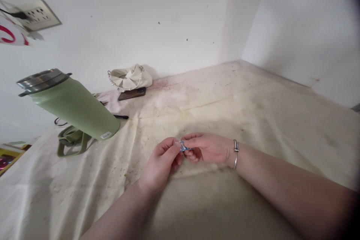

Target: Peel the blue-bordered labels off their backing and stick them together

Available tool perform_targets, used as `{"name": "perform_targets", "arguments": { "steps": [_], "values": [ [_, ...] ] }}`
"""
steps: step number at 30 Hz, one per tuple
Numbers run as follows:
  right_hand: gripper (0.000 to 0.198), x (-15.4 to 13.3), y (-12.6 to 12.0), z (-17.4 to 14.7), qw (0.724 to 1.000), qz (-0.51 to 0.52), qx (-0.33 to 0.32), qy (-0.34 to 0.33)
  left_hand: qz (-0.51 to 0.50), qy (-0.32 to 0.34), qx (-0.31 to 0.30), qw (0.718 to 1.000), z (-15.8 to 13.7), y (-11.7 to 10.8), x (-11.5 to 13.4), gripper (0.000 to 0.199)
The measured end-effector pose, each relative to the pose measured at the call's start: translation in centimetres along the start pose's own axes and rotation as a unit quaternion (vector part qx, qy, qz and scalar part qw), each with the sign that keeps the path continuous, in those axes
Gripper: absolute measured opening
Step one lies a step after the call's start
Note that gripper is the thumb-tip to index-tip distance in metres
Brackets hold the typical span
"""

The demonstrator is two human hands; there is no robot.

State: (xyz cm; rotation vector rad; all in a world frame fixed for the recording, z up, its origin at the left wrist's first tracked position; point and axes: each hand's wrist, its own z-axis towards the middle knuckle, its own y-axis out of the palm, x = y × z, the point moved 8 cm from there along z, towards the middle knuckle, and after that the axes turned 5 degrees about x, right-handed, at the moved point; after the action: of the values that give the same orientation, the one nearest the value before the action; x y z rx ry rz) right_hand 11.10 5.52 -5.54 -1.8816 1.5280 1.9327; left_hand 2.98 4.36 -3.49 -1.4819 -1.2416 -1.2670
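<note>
Between my two hands is a small blue-and-white packet [183,146], mostly covered by fingers, so its exact kind is hard to make out. My left hand [161,161] pinches its left end between thumb and forefinger. On the other end, my right hand [209,146] grips with thumb and fingers; a silver bracelet circles that wrist. Both hands are close together over the cloth-covered table [213,195]. To their left stands a green tumbler [75,105] with a steel rim, its green handled lid [73,140] lying beside its base.
Against the wall lies a white pouch [131,77] with a bead chain, a dark phone [132,93] in front of it. A black pen [121,116] pokes out behind the tumbler. A wall socket [39,15] holds a plug at upper left. The cloth is wrinkled and stained.
</note>
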Motion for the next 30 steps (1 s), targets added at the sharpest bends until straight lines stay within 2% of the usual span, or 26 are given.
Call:
{"name": "perform_targets", "arguments": {
  "steps": [9,15,19,25,30],
  "values": [
    [0.020,-0.2,-0.2,0.1,0.999,0.010,0.041,0.003,-0.043,-0.023,0.001,0.999,0.1,0.3,0.0,0.023],
    [0.048,0.1,-0.2,0.6,0.997,0.076,0.016,0.028,-0.177,-0.052,-0.027,0.983,0.4,0.5,0.0,0.023],
    [0.055,-0.1,-0.3,0.5,0.997,0.070,0.004,0.010,-0.241,-0.085,-0.059,0.965,0.4,0.9,-0.3,0.021],
    [0.055,-0.2,-0.2,0.5,0.998,0.061,0.013,-0.005,-0.230,-0.086,-0.054,0.968,0.3,0.9,-0.4,0.020],
    [0.035,-0.2,-0.6,0.4,0.998,0.057,0.022,-0.023,-0.206,-0.079,-0.050,0.974,0.3,1.0,-0.4,0.020]
  ]
}}
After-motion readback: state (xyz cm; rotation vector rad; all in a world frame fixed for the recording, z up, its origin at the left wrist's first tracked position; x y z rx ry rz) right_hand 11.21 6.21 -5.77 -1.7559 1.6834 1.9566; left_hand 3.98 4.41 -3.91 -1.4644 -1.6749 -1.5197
